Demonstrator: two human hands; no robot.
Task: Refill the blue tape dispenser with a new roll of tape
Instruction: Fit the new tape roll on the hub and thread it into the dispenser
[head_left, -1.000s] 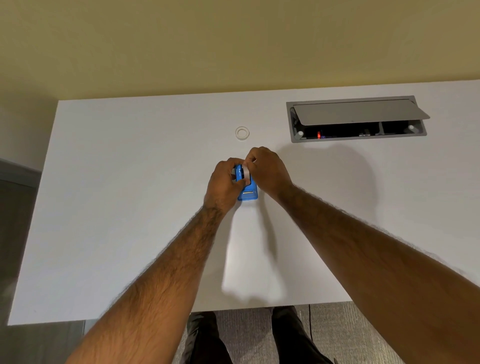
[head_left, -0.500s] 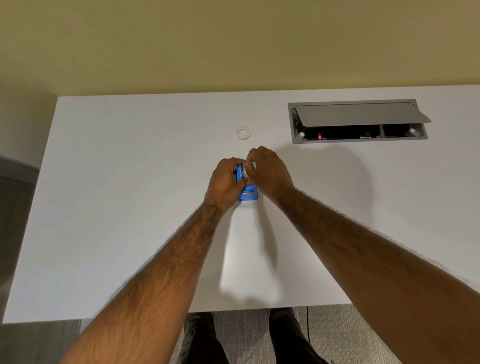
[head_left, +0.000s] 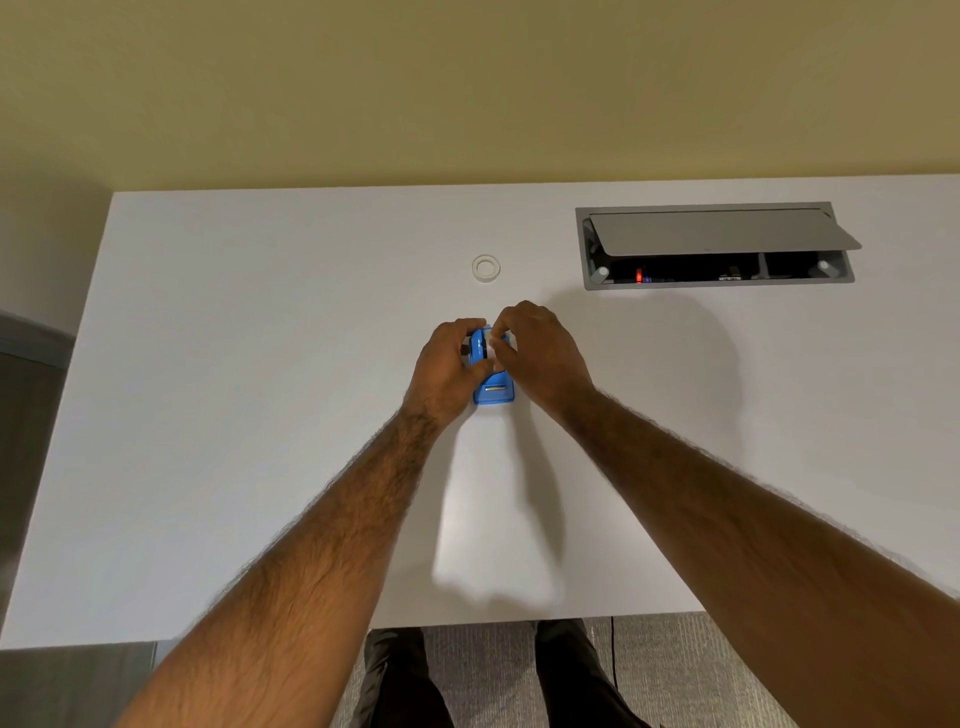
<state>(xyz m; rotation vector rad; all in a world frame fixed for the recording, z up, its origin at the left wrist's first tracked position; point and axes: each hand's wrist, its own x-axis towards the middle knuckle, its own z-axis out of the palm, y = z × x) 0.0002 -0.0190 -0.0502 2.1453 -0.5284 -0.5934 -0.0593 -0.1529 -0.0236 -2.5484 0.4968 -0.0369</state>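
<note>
The blue tape dispenser stands on the white table, its cutter end toward me. My left hand grips its left side. My right hand curls over the top right, fingertips pinching a whitish tape roll set in the dispenser's slot; most of the roll is hidden by fingers. A small white ring, an empty tape core, lies flat on the table beyond the hands.
A grey cable hatch with its lid tipped open is set into the table at the back right. The table's near edge runs above my legs, and the yellow wall stands behind the table.
The tape roll, visible above the dispenser a second ago, now sits lower in the slot under my right fingers. Both hands stayed on the dispenser.
</note>
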